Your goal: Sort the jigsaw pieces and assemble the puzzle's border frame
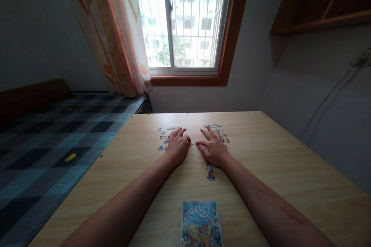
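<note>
Both my arms reach forward over a light wooden table [275,170]. My left hand [177,146] lies palm down on the tabletop with fingers bent, its thumb and forefinger tips close together at a tiny piece I cannot make out. My right hand [213,147] lies beside it, fingers spread flat, thumb tip almost meeting the left thumb. Small loose jigsaw pieces [164,135] are scattered left of the left hand, and more jigsaw pieces [218,129] lie under and beyond the right hand. A short strip of joined pieces [210,171] sits by my right wrist.
A blue puzzle box or picture card [202,224] lies at the table's near edge. A bed with a checked blue cover [58,139] runs along the left. Behind the table are a window [188,19], a patterned curtain [116,34] and a wall shelf [321,4] at upper right.
</note>
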A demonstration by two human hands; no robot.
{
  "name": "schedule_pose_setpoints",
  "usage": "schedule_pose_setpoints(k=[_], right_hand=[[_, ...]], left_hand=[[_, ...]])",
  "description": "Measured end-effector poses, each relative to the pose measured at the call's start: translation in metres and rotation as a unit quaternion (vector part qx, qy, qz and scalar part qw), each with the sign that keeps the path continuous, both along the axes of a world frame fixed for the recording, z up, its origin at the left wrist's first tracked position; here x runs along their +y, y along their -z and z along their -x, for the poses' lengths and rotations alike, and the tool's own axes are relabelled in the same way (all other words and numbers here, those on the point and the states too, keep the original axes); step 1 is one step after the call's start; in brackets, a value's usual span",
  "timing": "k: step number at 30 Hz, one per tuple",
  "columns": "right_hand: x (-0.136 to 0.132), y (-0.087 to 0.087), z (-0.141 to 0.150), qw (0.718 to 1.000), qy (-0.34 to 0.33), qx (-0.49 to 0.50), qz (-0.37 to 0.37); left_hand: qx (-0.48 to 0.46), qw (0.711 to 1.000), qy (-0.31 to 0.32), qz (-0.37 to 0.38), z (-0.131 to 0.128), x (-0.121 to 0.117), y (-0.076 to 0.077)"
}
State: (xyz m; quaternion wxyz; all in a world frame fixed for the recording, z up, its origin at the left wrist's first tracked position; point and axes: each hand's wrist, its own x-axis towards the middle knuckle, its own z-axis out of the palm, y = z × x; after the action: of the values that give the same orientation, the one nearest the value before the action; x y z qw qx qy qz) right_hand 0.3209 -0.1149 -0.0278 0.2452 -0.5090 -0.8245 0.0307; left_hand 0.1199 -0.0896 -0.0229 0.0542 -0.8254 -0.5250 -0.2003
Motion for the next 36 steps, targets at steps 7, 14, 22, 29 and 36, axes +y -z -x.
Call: schedule_pose_setpoints(k=[7, 14, 22, 29, 36], right_hand=[[-0.0009, -0.003, 0.001, 1.0, -0.002, 0.007, 0.008], [-0.0006, -0.0047, 0.0027, 1.0, -0.008, 0.017, 0.009], [0.0004, -0.0022, 0.0021, 1.0, -0.005, 0.011, 0.001], [0.0008, 0.0009, 0.0023, 1.0, -0.01, 0.018, -0.013], [0.0037, -0.0012, -0.0072, 0.987, 0.104, 0.106, -0.065]], left_hand=[[-0.008, 1.0, -0.006, -0.016, -0.0017, -0.0017, -0.0002], [-0.007, 1.0, -0.005, -0.025, -0.0043, 0.0001, 0.0035], [-0.013, 1.0, -0.013, -0.024, -0.008, -0.002, -0.0006], [-0.01, 0.999, -0.001, -0.048, -0.0072, -0.0038, -0.0002], [-0.015, 0.999, -0.001, -0.052, -0.0068, -0.0037, 0.0004]])
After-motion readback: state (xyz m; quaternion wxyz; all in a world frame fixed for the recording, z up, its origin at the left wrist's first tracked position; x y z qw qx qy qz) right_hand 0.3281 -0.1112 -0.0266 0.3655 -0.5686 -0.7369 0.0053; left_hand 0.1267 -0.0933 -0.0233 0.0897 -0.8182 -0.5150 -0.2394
